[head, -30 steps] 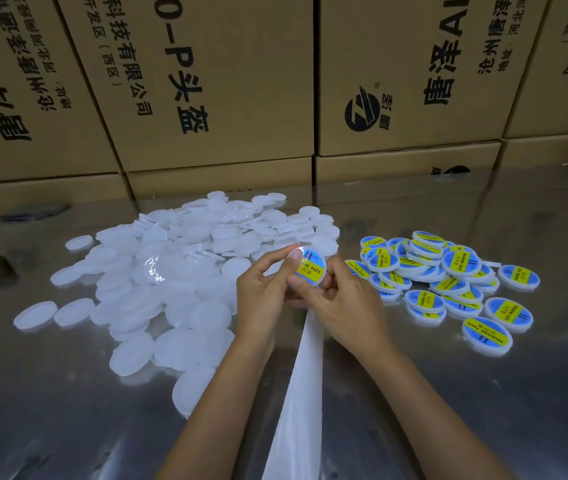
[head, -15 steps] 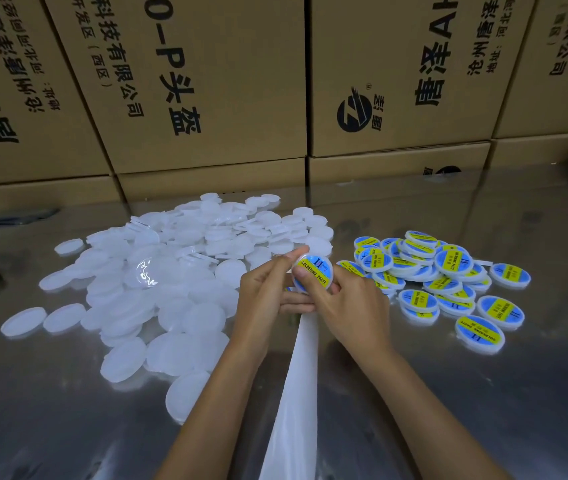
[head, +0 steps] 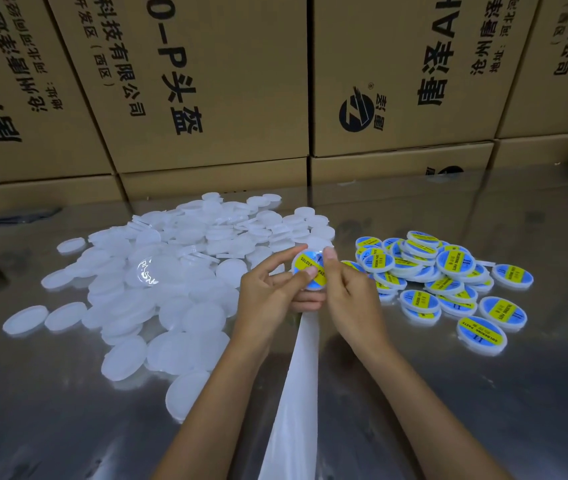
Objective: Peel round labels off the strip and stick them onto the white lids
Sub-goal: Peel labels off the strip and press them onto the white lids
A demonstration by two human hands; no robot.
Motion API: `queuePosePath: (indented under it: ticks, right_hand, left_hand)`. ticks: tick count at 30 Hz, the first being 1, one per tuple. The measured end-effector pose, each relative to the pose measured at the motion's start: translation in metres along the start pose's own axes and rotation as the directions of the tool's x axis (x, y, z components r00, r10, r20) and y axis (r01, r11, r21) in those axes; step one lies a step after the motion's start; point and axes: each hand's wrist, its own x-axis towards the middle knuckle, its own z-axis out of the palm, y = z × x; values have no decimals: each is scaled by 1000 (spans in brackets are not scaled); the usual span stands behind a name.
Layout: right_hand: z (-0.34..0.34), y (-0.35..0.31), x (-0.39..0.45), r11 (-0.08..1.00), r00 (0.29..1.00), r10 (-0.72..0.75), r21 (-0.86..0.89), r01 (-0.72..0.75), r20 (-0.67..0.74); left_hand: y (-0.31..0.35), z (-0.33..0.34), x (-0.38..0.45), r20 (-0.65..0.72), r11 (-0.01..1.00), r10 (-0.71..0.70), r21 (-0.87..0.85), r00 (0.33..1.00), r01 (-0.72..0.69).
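Head view. Risk first: label point(head: 310, 268) possibly sitting off-centre or creased on the lid in hand point(head: 311, 284) if pressed down unevenly, since both thumbs ride on its face and only part of it shows; judged, not seen. Trapped bubbles likely where a thumb skips a patch. Lid liable to slip from the fingers if pressure comes from one side only, landing among the bare lids and mixing the piles. Backing strip point(head: 296, 386) trailing from under the hands toward the near edge; a tug on it could drag the hands or snag on a forearm.

Pose, taking the lid in hand as landmark. Left hand point(head: 268, 289) just left of it, fingers curled round its rim from behind, thumb tip point(head: 311, 271) pressing on the label's lower left. Right hand point(head: 351, 296) just right of it, thumb point(head: 329, 258) laid along the label's right edge, remaining fingers curled behind; also gripping the lid. Whether either hand pinches the strip too: cannot tell, hidden beneath the palms. Both forearms rising from the near edge, converging below the lid.

Heap of unlabelled white lids point(head: 171, 271) spread to the left of and behind the landmark. Pile of finished labelled lids point(head: 441, 271) to its right, close by. Both on the shiny metal table point(head: 483, 410). Cardboard boxes point(head: 206, 81) stacked well behind.
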Motion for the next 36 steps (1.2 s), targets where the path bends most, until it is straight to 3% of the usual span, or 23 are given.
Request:
queuePosePath:
  ticks: [6,8,12,17,22,27,31,36]
  right_hand:
    - [5,-4,-5,997,981,-12,76,-3,192]
    - [6,-7,-6,996,974,-11,91,-10,227]
    - [5,-7,-4,997,979,14,71,-29,201]
    - [2,2,4,972,972,169,132,-192,164]
    - [0,2,6,939,952,265,181,-291,156]
    - [-20,5,19,738,850,513,443,-508,119]
    - [-40,17,30,593,796,600,623,-510,81]
    - [-59,30,36,346,766,627,830,-436,141]
  left_hand:
    - [0,-1,1,-250,998,51,43,967,-42]
    - [1,-2,2,-275,995,70,84,959,-49]
    - [1,-2,3,-225,989,88,138,970,-58]
    - [-6,3,1,-45,987,76,146,996,-68]
    - [-12,5,1,47,977,69,199,997,-77]
    - [-10,3,2,-48,985,109,143,993,-101]
    - [-7,-3,3,-151,979,121,183,981,-93]
    - [-8,-3,5,-214,975,108,212,971,-62]
